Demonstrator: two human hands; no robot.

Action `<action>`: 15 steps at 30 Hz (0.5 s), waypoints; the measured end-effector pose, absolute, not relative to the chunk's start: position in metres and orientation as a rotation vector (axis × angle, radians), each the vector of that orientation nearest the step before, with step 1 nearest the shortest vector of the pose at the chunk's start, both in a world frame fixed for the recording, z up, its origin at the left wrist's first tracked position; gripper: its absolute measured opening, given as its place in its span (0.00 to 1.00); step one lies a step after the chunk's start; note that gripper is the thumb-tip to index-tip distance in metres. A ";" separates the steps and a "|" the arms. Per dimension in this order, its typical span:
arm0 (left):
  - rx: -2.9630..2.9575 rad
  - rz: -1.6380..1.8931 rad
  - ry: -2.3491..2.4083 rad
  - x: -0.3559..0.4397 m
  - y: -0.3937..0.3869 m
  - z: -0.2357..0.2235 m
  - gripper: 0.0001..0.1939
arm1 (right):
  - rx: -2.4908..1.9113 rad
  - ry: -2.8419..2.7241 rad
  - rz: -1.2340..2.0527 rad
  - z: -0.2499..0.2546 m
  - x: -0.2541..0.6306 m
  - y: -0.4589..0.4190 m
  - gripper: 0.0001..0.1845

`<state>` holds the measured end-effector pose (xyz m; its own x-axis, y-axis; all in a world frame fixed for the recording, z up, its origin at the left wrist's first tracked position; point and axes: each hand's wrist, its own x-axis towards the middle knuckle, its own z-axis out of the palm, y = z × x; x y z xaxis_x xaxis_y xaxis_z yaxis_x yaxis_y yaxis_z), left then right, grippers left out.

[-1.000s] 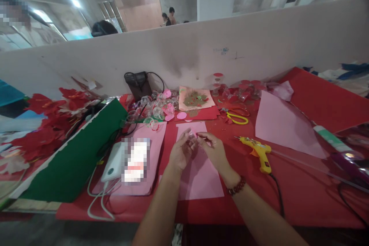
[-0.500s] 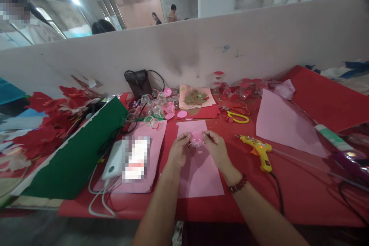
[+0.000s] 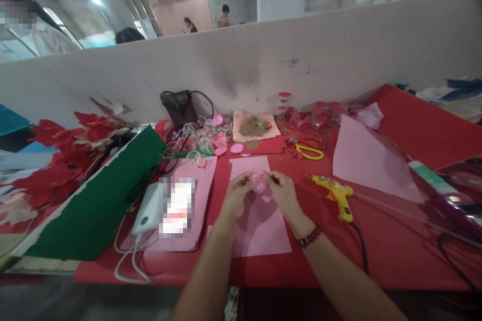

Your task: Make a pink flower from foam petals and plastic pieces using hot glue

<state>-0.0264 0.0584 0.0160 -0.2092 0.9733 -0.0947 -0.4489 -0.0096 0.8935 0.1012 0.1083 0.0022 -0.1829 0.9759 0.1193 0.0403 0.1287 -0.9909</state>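
Note:
Between my two hands is a small clear plastic cup with pink paper (image 3: pixel 259 183) on it. My left hand (image 3: pixel 237 192) pinches its left side with thumb and fingers. At the opposite side, my right hand (image 3: pixel 283 192) has its fingertips closed on the cup's upper edge. Both hands are above a pink sheet (image 3: pixel 259 235) lying on the red table cover. To the right of my right hand lies a yellow hot glue gun (image 3: pixel 337 195), its nozzle pointing left.
Clear cups (image 3: pixel 206 144) and pink paper discs (image 3: pixel 237 148) cluster at the back. Yellow-handled pliers (image 3: pixel 309 151) lie right of a stained paper (image 3: pixel 256 126). A phone (image 3: pixel 178 208) and white power bank (image 3: pixel 148 210) rest at left, beside a green board (image 3: pixel 101 210).
The cup has been turned and tilted slightly between my fingers. My left fingers have shifted right and now overlap more of it.

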 end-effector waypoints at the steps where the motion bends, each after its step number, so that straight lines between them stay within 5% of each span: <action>1: 0.716 1.522 1.031 -0.026 0.058 0.017 0.13 | -1.067 -1.442 1.210 0.003 0.102 0.109 0.13; 7: 0.837 1.510 1.028 -0.023 0.058 0.018 0.21 | -1.102 -1.413 1.160 0.008 0.103 0.108 0.14; 15: 0.815 1.589 1.027 -0.028 0.060 0.013 0.19 | -1.000 -1.195 1.443 0.009 0.098 0.105 0.14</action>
<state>-0.0280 0.0601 0.0127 -0.2401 0.9707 0.0085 -0.3907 -0.1046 0.9146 0.0981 0.1053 0.0090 -0.1872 0.9823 -0.0087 -0.1742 -0.0419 -0.9838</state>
